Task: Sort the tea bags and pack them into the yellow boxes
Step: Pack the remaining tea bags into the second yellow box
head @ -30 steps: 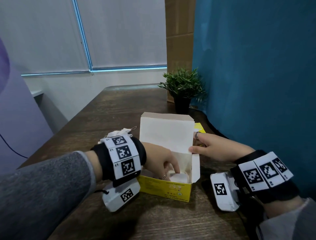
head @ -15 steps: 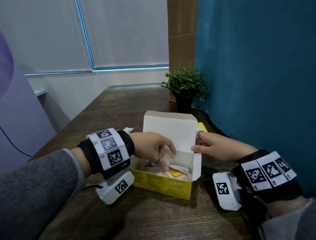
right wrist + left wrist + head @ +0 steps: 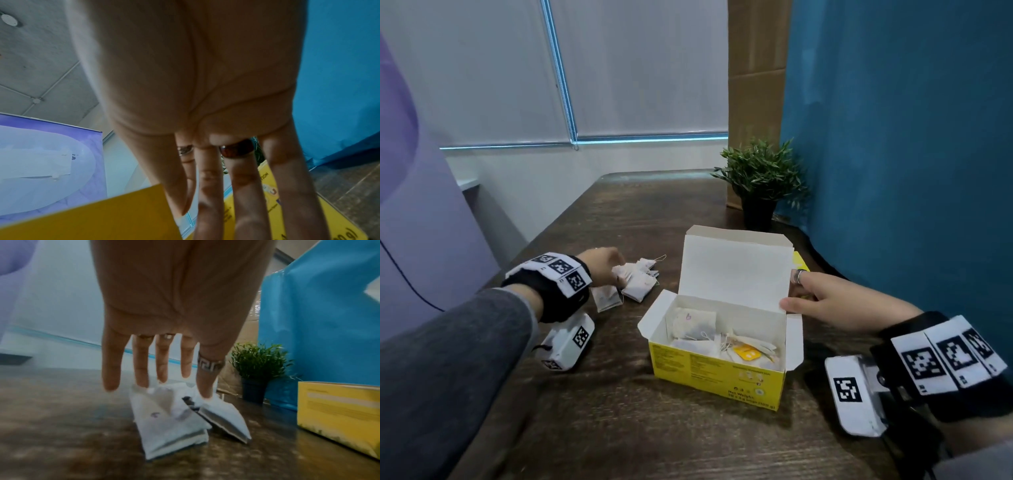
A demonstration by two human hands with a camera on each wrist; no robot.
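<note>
An open yellow box stands mid-table with several tea bags and a yellow tag inside. Its white-lined lid stands upright. My right hand pinches the lid's right edge, with the thumb in front and the fingers behind. A second yellow box peeks out behind the lid. Left of the box lies a small pile of loose white tea bags. My left hand hovers over that pile, its straight fingertips touching the tea bags without gripping any.
A potted plant stands behind the box at the table's back right. A blue curtain runs along the right, with cardboard behind it. A purple banner is beyond the left edge. The dark wooden table reaches toward me.
My left hand has come out of the box and moved left to the loose tea bags. The right hand has kept hold of the lid.
</note>
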